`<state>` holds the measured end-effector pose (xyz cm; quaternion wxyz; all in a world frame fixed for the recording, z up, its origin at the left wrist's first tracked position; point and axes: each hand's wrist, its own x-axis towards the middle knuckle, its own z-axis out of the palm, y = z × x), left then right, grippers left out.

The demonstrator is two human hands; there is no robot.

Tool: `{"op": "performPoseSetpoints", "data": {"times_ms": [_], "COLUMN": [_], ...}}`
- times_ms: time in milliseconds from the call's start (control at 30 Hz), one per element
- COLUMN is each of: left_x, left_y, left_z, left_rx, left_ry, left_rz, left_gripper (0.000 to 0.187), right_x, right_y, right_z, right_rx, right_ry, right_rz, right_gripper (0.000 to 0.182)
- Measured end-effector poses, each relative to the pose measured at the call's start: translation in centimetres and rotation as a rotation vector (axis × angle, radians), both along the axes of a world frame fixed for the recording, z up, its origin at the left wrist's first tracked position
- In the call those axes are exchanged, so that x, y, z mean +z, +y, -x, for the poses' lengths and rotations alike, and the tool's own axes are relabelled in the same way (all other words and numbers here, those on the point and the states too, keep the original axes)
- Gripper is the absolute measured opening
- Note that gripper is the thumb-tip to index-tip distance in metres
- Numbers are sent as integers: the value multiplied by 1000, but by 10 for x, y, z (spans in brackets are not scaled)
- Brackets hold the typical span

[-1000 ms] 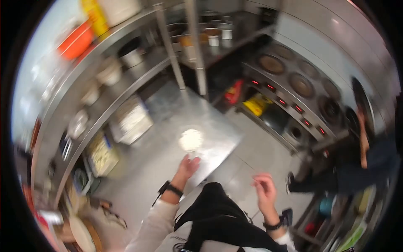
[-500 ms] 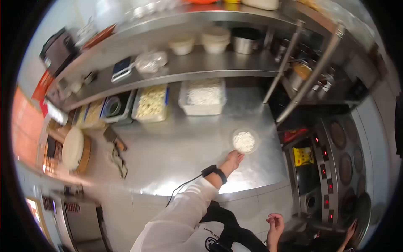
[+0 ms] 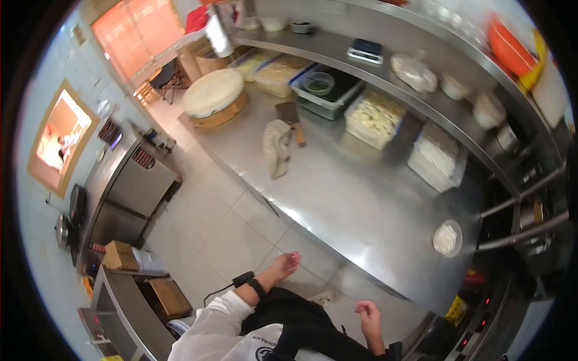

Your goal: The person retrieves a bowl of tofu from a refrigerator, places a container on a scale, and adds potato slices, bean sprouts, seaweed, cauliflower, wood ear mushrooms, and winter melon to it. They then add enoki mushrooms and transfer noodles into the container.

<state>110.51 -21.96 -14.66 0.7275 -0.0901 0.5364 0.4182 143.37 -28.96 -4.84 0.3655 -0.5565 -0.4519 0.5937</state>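
My left hand (image 3: pixel 285 266), with a dark band at the wrist, is over the floor near the front edge of the steel worktable (image 3: pixel 337 207). It holds nothing and its fingers are loosely apart. My right hand (image 3: pixel 368 314) is lower and to the right, off the table, empty with fingers loosely bent. A clear bowl of white bits (image 3: pixel 446 238) stands at the table's right end, away from both hands. Along the back are a tub of white food (image 3: pixel 435 157) and a tub of pale yellowish pieces (image 3: pixel 374 120).
A cleaver (image 3: pixel 290 120) and a crumpled cloth (image 3: pixel 276 147) lie near a round board (image 3: pixel 213 93) on the table's left part. A shelf above holds a scale (image 3: pixel 365 51) and plastic-wrapped items (image 3: pixel 414 72). Steel cabinets (image 3: pixel 144 180) stand at the left across the tiled floor.
My left hand has left the bowl's rim and drawn back from the table. The view has swung left, so the bowl now appears farther right. The bowl stays on the table.
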Motion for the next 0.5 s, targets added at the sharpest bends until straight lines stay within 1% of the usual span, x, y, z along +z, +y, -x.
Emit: {"op": "performPoseSetpoints", "data": {"times_ms": [33,67,133,167,200,267,300,333,400,500], "left_x": [-2,-5,-6,-10,-11,-16,-19,-23,-32,-56], "left_y": [-10,-16,-34,-38,-40,-41,-36,-32,-20,19], "left_z": [28,59,109,132,156,203,228,253,290,334], "left_rx": [74,98,248,265,291,263,287,251,193,102], "left_ry": [8,-1,-33,9,-6,83,65,135,240,312], "left_rz": [12,0,-59,-74,-58,-157,-141,-171,-201,-251], "left_gripper": [25,25,26,28,28,29,29,29,31,33], "right_x": [2,5,9,10,10,3,-5,-13,-28,-19], "right_y": [7,13,18,20,20,18,21,21,19,30], "right_z": [17,38,83,106,131,182,209,237,279,350], "right_rx": [29,94,180,232,284,319,324,343,303,332], "right_ry": [-9,-35,-74,-76,-81,-109,-116,-137,-138,-148], "right_rz": [-10,-46,-72,-30,17,58,73,91,92,135], "right_gripper": [11,11,12,9,8,10,13,13,13,14]}}
